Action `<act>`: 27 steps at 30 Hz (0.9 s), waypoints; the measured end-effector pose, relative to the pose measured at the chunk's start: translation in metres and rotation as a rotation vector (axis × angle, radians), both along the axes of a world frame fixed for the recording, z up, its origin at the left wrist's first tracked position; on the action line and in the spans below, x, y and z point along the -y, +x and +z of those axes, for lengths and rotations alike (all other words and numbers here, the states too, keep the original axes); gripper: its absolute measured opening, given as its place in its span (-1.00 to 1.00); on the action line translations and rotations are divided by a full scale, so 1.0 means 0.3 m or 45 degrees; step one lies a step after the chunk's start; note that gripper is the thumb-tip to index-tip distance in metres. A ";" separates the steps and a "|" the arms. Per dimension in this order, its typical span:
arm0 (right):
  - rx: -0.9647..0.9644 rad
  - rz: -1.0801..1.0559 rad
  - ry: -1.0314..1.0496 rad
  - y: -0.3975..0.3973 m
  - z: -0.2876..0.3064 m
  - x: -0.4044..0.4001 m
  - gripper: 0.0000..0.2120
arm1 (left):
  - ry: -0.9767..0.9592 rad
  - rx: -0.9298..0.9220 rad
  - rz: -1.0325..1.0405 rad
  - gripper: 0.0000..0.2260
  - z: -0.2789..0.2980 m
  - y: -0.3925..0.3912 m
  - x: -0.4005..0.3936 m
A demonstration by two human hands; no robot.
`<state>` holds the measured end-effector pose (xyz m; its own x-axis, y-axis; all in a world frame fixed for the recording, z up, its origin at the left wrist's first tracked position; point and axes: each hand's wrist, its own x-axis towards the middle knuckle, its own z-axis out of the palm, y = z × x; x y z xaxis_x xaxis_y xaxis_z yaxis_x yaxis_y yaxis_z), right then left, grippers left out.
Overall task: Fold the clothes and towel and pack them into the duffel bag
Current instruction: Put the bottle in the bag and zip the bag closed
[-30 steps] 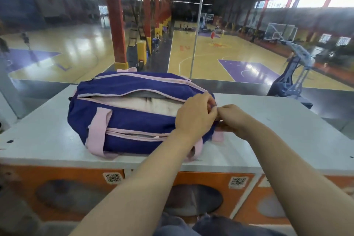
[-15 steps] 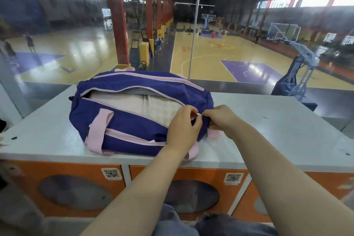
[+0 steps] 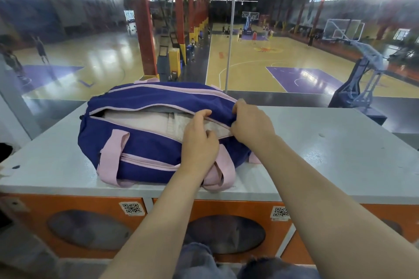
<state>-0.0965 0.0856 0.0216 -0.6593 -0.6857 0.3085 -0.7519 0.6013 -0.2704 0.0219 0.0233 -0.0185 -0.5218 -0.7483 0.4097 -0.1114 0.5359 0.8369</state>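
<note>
While both hands work at its top opening, the bag sits packed on the bench.

Duffel bag (image 3: 145,142): navy blue with pale pink trim and straps, lying lengthwise on the left half of the bench top, its near edge close to the front of the bench. The long top zip is open along most of its length.

Folded contents (image 3: 145,121): pale cloth, white and light pink (which piece is the towel cannot be told), filling the opening up to the zip line.

Left hand (image 3: 199,142): reaches over the near side of the bag, fingers curled, pinching the near edge of the opening at its right-hand part; whether it holds the zip pull cannot be told.

Right hand (image 3: 251,123): just beside the left one, at the right end of the bag, fingers curled round a fold of the navy fabric on the far edge of the opening.

Pink handle (image 3: 113,161): one strap loops down the front of the bag at the left, and a second strap lies under the left wrist.

Bench (image 3: 328,154): a pale grey flat top with orange fronts below, each with a dark oval panel and a small QR sticker (image 3: 132,208).

Background: a glass pane, then an indoor basketball court (image 3: 260,61) with red pillars and distant people.
</note>
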 end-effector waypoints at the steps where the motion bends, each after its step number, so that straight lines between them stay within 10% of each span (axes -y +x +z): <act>1: 0.042 -0.014 -0.036 -0.012 0.014 -0.010 -0.76 | 0.005 -0.021 -0.029 -0.53 0.010 0.000 0.008; 5: 0.425 0.093 -0.242 -0.065 0.022 -0.053 -0.85 | 0.335 -0.346 -0.228 -0.45 0.094 -0.011 0.048; 8: 0.390 0.120 -0.068 -0.030 -0.003 -0.038 -0.50 | 0.550 -0.644 -0.305 -0.52 0.172 -0.041 0.041; 12: 0.263 0.075 -0.182 -0.034 0.024 -0.019 -0.92 | 0.605 -0.767 -0.393 -0.51 0.232 -0.066 0.047; 17: 0.697 0.298 -0.418 -0.049 0.065 -0.045 -0.84 | 0.725 -0.847 -0.357 -0.53 0.238 -0.090 0.100; 22: 0.817 0.290 -0.463 -0.054 0.046 -0.036 -0.79 | 0.529 -0.695 -0.055 -0.69 0.132 -0.044 0.059; 27: 0.858 0.279 -0.495 -0.032 0.046 -0.031 -0.77 | 0.011 -0.009 -0.059 -0.87 0.040 -0.021 0.032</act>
